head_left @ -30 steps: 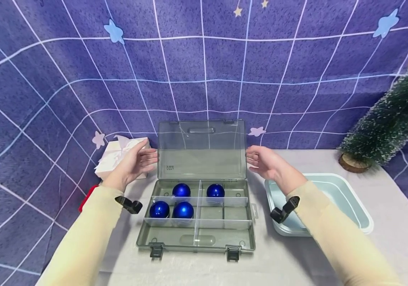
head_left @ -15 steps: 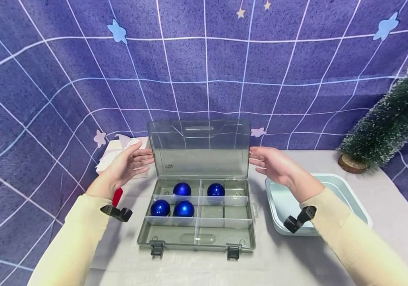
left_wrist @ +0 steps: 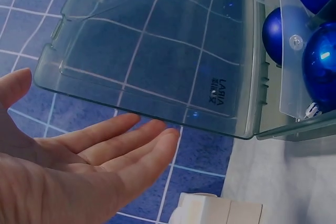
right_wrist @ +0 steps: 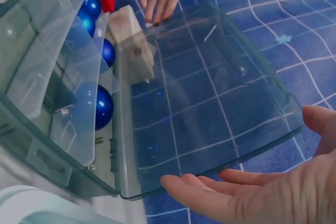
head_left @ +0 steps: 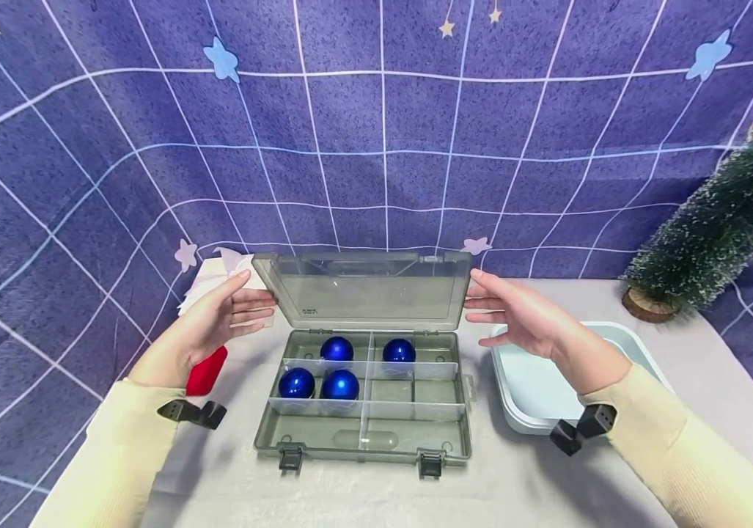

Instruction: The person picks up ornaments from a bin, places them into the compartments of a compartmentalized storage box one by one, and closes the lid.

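A grey see-through compartment box (head_left: 412, 433) stands on the table, its hinged lid (head_left: 366, 293) tilted up at the back. Several shiny blue Christmas baubles (head_left: 336, 349) lie in the rear and middle compartments, most of them on the left. My left hand (head_left: 218, 326) is at the lid's left side, fingers straight, fingertips at the edge (left_wrist: 142, 116). On the opposite side, my right hand (head_left: 534, 323) has extended fingers against or just under the lid's right edge, thumb apart near the top corner. Neither hand curls round the lid. Two black latches (head_left: 430, 464) hang at the box's front.
A pale blue tray (head_left: 541, 374) stands right of the box, partly under my right forearm. Behind my left hand is a white gift box (head_left: 201, 282) with a ribbon; a red object (head_left: 206, 372) lies nearer. A small frosted tree (head_left: 713, 220) stands at back right.
The lid has swung from nearly upright forward toward the box, its top edge coming lower and nearer. Both hands have moved with it, the wrists spreading outward. The baubles stay in place.
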A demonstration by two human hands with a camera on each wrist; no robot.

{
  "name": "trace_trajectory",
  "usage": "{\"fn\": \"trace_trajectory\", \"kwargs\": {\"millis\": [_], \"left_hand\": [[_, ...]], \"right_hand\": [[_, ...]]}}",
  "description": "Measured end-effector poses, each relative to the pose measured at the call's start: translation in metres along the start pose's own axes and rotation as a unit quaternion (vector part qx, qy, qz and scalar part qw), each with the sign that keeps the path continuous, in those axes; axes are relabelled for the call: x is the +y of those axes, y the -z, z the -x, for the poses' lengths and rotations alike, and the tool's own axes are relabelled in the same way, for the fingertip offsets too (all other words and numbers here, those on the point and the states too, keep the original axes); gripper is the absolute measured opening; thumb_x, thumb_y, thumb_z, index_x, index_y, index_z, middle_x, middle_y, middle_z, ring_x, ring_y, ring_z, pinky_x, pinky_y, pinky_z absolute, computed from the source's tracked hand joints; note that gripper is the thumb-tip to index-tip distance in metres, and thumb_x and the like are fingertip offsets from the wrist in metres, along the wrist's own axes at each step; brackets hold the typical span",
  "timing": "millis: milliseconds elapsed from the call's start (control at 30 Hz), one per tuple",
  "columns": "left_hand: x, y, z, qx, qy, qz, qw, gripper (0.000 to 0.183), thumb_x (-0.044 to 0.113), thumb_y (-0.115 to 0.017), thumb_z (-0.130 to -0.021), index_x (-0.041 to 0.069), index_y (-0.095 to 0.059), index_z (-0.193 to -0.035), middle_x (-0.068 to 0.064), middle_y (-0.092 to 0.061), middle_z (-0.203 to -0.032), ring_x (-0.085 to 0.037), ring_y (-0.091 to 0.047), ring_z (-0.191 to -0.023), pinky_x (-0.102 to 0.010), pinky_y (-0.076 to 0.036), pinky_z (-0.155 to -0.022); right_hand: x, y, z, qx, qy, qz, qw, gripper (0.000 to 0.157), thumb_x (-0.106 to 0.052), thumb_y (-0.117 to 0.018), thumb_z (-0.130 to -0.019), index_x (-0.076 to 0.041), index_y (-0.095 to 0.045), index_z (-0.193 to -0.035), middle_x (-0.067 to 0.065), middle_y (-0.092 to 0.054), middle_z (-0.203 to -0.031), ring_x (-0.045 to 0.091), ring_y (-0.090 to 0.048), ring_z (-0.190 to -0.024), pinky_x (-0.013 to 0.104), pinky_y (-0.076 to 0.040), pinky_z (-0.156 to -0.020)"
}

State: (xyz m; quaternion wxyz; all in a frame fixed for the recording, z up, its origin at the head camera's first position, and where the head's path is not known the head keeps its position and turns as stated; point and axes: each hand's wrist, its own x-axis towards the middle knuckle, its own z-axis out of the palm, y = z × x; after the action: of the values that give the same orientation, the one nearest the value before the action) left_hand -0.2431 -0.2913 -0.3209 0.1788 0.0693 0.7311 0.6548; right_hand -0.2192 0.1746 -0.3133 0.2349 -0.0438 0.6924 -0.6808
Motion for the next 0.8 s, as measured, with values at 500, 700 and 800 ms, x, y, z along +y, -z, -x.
{"fn": "trace_trajectory", "kwargs": {"millis": [500, 700, 800], "left_hand": [[-0.013, -0.003, 0.035, -0.029, -0.035, 0.013, 0.9989, 0.042, 0.035, -0.035, -0.11, 0.007, -0.057, -0.133, 0.001, -0.069, -0.126, -0.015, -0.064, -0.117, -0.033, -0.051, -0.098], [-0.026, -0.001, 0.049, -0.092, -0.095, 0.103, 0.9859, 0.032, 0.008, -0.035, -0.11, 0.008, -0.065, -0.121, -0.008, -0.069, -0.128, -0.023, -0.064, -0.121, -0.036, -0.05, -0.1], [-0.033, -0.002, 0.056, -0.097, -0.108, 0.115, 0.9827, 0.035, 0.002, -0.036, -0.108, 0.006, -0.07, -0.116, -0.009, -0.069, -0.127, -0.023, -0.063, -0.122, -0.035, -0.048, -0.102]], "right_hand": [[0.02, -0.011, 0.028, -0.009, 0.023, 0.019, 1.0, 0.069, -0.04, -0.048, -0.106, 0.01, -0.033, -0.151, 0.025, -0.039, -0.155, 0.03, -0.046, -0.136, 0.041, -0.051, -0.096], [0.039, -0.017, 0.041, 0.01, 0.058, 0.019, 0.998, 0.058, -0.026, -0.054, -0.105, 0.017, -0.042, -0.142, 0.026, -0.046, -0.15, 0.025, -0.054, -0.132, 0.025, -0.046, -0.101], [0.049, -0.021, 0.047, 0.019, 0.074, 0.023, 0.997, 0.058, -0.022, -0.056, -0.104, 0.019, -0.041, -0.143, 0.029, -0.04, -0.153, 0.032, -0.044, -0.14, 0.026, -0.04, -0.108]]}}
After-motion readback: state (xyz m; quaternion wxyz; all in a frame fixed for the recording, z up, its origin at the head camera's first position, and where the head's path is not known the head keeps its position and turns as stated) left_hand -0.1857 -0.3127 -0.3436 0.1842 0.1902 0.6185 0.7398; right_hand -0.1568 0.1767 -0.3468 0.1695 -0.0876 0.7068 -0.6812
